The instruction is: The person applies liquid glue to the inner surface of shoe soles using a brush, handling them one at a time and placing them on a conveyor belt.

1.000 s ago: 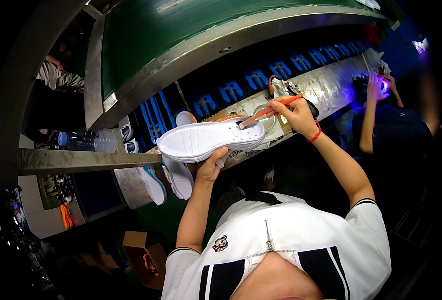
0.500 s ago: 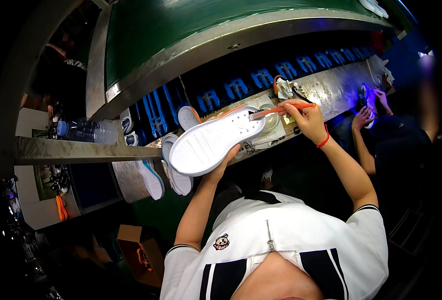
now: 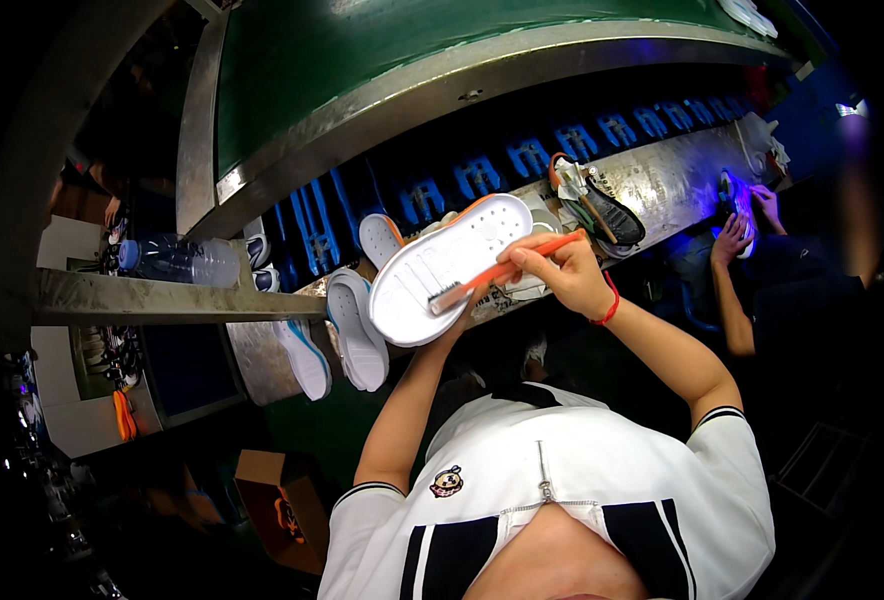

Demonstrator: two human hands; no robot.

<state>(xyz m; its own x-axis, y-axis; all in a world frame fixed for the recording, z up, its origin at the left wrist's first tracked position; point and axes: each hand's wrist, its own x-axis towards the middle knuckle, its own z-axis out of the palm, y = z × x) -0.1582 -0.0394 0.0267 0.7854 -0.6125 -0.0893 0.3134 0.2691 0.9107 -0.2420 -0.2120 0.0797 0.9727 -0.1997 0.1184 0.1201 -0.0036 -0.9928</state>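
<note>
A white shoe sole [image 3: 407, 272] with a grooved inner face and small holes at its far end is tilted up in front of me. My left hand [image 3: 465, 308] grips its near edge from below, with most of the fingers hidden behind it. Pinched in my right hand [image 3: 570, 278] is a brush [image 3: 497, 272] with an orange handle. Its bristle end lies over the sole's lower side and seems to touch it. Beyond the sole, partly behind my right hand, is a round pale container [image 3: 542, 215].
More soles, a white one [image 3: 357, 335], a blue-edged one [image 3: 302, 360] and an orange-edged one [image 3: 380, 238], rest on the left. A dark sole [image 3: 614, 215] lies on the bench [image 3: 667, 190]. A metal bar [image 3: 162, 303] holds a plastic bottle [image 3: 187, 262]. At right, a co-worker's hands [image 3: 732, 235] hold a shoe.
My right hand has moved left and down, carrying the brush from the sole's holed end to its lower side. The sole has shifted slightly right. The dark sole on the bench is now uncovered.
</note>
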